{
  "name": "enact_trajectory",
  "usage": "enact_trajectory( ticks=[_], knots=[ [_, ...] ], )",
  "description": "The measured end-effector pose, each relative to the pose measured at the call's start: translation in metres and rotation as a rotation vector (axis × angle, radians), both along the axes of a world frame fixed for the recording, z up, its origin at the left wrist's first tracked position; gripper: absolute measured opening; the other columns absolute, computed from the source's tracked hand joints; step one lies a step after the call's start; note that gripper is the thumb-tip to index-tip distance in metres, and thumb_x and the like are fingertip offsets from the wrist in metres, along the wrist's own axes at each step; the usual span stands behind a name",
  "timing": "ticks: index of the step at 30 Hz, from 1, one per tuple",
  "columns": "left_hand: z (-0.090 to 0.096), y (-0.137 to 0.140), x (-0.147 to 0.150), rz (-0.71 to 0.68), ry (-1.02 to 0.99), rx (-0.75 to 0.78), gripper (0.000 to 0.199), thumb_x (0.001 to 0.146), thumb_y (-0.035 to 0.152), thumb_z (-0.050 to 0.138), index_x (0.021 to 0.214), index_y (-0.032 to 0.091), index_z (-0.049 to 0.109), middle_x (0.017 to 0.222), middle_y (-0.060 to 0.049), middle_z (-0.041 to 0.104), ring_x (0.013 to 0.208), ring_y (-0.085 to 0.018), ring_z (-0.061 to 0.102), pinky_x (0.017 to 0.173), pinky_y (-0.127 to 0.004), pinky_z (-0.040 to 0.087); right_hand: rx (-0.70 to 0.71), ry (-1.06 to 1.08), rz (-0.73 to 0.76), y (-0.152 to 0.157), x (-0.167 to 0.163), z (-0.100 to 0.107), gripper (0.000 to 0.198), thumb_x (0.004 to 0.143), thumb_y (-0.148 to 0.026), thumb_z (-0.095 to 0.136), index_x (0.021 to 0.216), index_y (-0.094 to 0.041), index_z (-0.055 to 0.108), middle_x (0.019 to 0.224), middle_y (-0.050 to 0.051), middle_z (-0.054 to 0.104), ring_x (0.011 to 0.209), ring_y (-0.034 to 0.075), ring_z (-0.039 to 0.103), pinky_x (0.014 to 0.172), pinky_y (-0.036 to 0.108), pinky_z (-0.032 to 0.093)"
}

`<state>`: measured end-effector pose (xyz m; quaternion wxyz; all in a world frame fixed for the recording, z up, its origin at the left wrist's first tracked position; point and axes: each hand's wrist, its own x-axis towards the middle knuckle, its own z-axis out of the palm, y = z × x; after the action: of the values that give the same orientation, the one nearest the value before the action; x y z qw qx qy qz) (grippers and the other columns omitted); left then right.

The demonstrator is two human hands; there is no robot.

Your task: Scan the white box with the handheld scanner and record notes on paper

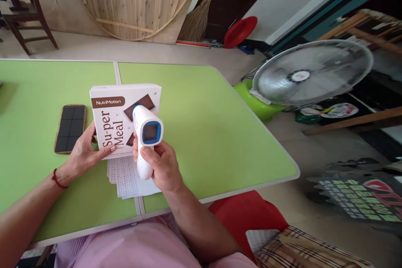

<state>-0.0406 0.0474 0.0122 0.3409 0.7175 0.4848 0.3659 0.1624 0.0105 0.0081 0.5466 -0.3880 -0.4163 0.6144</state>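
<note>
My left hand (88, 149) grips the lower left corner of a white meal box (106, 123) with brown print, thumb on its front. The box is tilted up with its printed face toward me. In my right hand (163, 165) is a white infrared thermometer (145, 169), fingers wrapped round its handle. The thermometer's blue-rimmed screen (151, 132) faces me and looks dark; its body covers part of the box front. Beneath the box lie sheets of paper (125, 180) covered in small writing. A dark phone (70, 129) in a brown case rests left of the box.
The green folding table (204, 134) has a pale metal edge and a seam across it. Beyond its right side stands a fan (314, 73) near a green stool (259, 104). A red seat (248, 217) is by the near edge. A dark wooden chair (27, 16) stands far left.
</note>
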Motion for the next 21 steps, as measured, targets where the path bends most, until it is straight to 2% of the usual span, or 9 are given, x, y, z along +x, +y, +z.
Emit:
enact_trajectory(
  ticks=[3,8,12,15,18,21],
  knots=[
    [0.000,0.000,-0.001,-0.004,-0.010,-0.018,0.058,0.081,0.055,0.071,0.125,0.022,0.053,0.111,-0.008,0.069,0.097,-0.029,0.068,0.076,-0.041,0.061,-0.003,0.008,0.007,0.000,0.000,0.003,0.038,0.070,-0.053,0.078,0.089,-0.021,0.068,0.076,0.000,0.061,0.064,0.013,0.051,0.058,0.029,0.043],
    [-0.003,0.000,-0.002,0.011,-0.032,-0.134,0.065,0.076,0.055,0.076,0.125,0.020,0.052,0.115,-0.012,0.068,0.097,-0.030,0.069,0.065,-0.038,0.062,0.040,0.009,0.018,-0.001,0.005,0.010,0.034,0.070,-0.048,0.080,0.088,-0.023,0.066,0.076,-0.001,0.063,0.061,0.012,0.052,0.056,0.027,0.046],
    [-0.009,0.001,-0.005,0.057,-0.076,-0.157,0.074,0.071,0.054,0.080,0.127,0.018,0.049,0.123,-0.016,0.064,0.111,-0.035,0.064,0.075,-0.045,0.062,0.047,-0.140,0.007,-0.004,0.027,0.012,0.033,0.069,-0.048,0.080,0.087,-0.023,0.069,0.070,-0.001,0.064,0.056,0.012,0.052,0.048,0.026,0.045],
    [-0.011,0.001,-0.006,0.071,-0.117,-0.166,0.073,0.070,0.052,0.081,0.126,0.018,0.049,0.125,-0.017,0.063,0.114,-0.036,0.062,0.080,-0.047,0.061,0.090,-0.309,-0.100,-0.004,0.058,0.007,0.036,0.069,-0.048,0.080,0.093,-0.023,0.070,0.075,0.001,0.069,0.060,0.015,0.058,0.050,0.028,0.049],
    [-0.011,0.001,-0.004,0.090,-0.160,-0.161,0.069,0.071,0.052,0.081,0.123,0.017,0.051,0.123,-0.017,0.063,0.110,-0.035,0.064,0.079,-0.047,0.061,0.162,-0.636,-0.180,-0.001,0.093,-0.004,0.044,0.071,-0.045,0.077,0.108,-0.021,0.068,0.096,0.006,0.074,0.082,0.022,0.068,0.071,0.038,0.058],
    [-0.010,0.002,-0.001,0.127,-0.179,-0.088,0.065,0.072,0.050,0.080,0.120,0.017,0.053,0.119,-0.015,0.063,0.108,-0.034,0.063,0.084,-0.050,0.060,0.251,-1.038,-0.122,0.005,0.118,-0.018,0.045,0.078,-0.038,0.068,0.120,-0.021,0.064,0.116,0.011,0.071,0.105,0.028,0.066,0.091,0.046,0.055]
  ],
)
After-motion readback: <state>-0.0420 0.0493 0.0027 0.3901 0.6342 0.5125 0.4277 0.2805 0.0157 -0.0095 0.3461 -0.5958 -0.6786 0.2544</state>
